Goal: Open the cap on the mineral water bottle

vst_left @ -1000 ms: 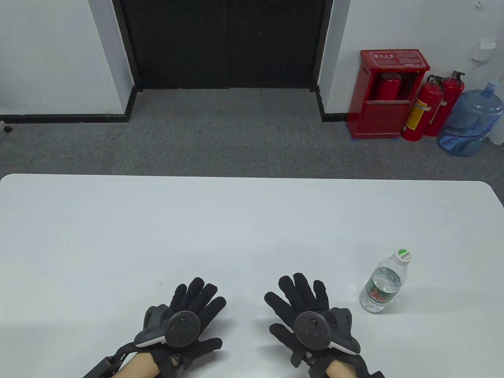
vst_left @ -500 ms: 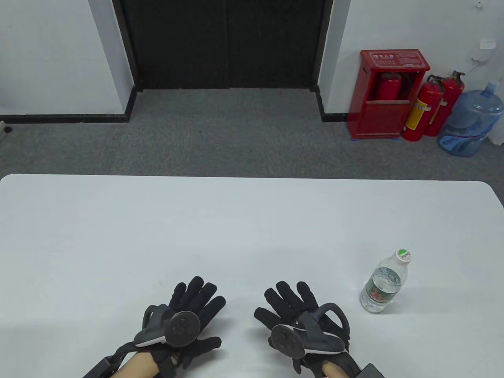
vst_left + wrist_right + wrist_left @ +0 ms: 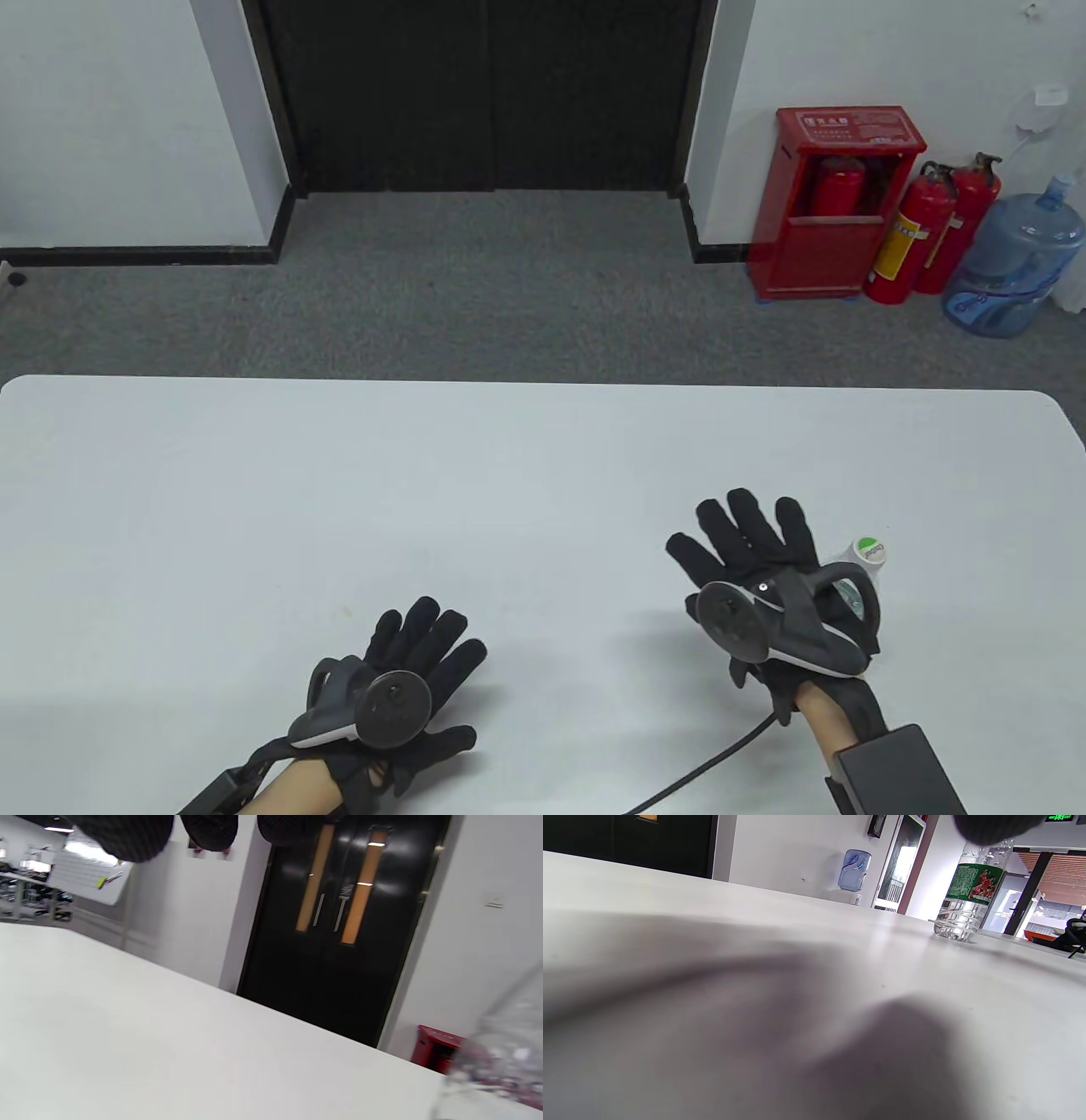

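A clear mineral water bottle with a green and red label stands upright on the white table (image 3: 509, 475) at the right; its white and green cap (image 3: 870, 552) is on. My right hand (image 3: 747, 543) hovers just left of it with fingers spread and holds nothing; its tracker hides most of the bottle body. The bottle (image 3: 967, 899) shows in the left wrist view with its top hidden by a dark glove, and as a blur (image 3: 500, 1060) at the right wrist view's right edge. My left hand (image 3: 424, 654) lies flat on the table, fingers spread, empty.
A black cable (image 3: 704, 764) trails from my right wrist across the table's near edge. The table's right edge lies a little past the bottle. Red fire extinguishers (image 3: 925, 229) and a blue water jug (image 3: 1010, 263) stand on the floor beyond the table.
My right hand has lifted off the table and moved forward and to the right, up to the bottle's left side. The left hand and the bottle have not moved.
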A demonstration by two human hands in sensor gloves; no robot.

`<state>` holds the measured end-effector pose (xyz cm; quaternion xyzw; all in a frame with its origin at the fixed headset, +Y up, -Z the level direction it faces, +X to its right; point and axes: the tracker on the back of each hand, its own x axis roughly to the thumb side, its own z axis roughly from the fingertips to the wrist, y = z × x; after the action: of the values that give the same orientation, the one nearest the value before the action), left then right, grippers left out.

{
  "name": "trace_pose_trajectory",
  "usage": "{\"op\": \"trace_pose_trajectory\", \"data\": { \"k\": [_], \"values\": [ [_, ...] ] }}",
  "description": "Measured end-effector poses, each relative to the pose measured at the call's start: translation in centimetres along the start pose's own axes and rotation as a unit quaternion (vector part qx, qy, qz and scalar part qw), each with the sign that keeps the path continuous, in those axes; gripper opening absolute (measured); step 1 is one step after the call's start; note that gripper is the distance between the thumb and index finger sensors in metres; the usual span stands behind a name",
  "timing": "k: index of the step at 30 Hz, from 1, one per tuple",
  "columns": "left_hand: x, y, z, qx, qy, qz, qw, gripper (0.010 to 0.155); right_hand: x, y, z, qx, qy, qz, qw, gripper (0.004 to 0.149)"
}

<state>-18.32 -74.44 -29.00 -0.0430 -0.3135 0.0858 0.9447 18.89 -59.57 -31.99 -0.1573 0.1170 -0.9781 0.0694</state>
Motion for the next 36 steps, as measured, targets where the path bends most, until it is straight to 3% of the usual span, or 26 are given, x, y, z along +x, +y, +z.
{"op": "trace_pose_trajectory", "data": {
  "k": [6,9,10,12,17,28,33,36],
  "values": [
    [0.2,-0.1,0.0,-0.002,-0.001,-0.004,1.0,0.087,-5.3,0.1,1.2,-0.035,0.14,-0.059,0.988,0.067],
    [0.2,-0.1,0.0,-0.004,-0.001,-0.006,1.0,0.087,-7.0,1.5,1.8,0.006,0.239,-0.036,0.97,0.071],
    [0.2,-0.1,0.0,-0.004,0.0,-0.006,1.0,0.087,-7.6,2.2,2.0,0.035,0.256,-0.037,0.965,0.07],
    [0.2,-0.2,0.0,-0.006,0.001,-0.007,1.0,0.087,-8.4,3.2,2.2,0.043,0.271,-0.056,0.96,0.07],
    [0.1,-0.4,-0.1,-0.013,0.006,-0.007,1.0,0.086,-8.6,3.9,1.9,-0.011,0.238,-0.097,0.966,0.046],
    [0.3,-0.6,-0.3,-0.015,0.002,0.001,1.0,0.086,-7.6,3.5,2.2,-0.048,0.178,-0.114,0.976,0.046],
    [0.6,0.7,-0.5,0.006,-0.023,0.072,0.997,0.085,-5.4,1.2,2.0,-0.085,0.121,-0.127,0.981,0.045],
    [0.9,2.6,-1.4,0.045,-0.037,0.166,0.984,0.085,-2.5,-1.3,1.3,-0.12,0.059,-0.137,0.981,0.044]
  ]
}}
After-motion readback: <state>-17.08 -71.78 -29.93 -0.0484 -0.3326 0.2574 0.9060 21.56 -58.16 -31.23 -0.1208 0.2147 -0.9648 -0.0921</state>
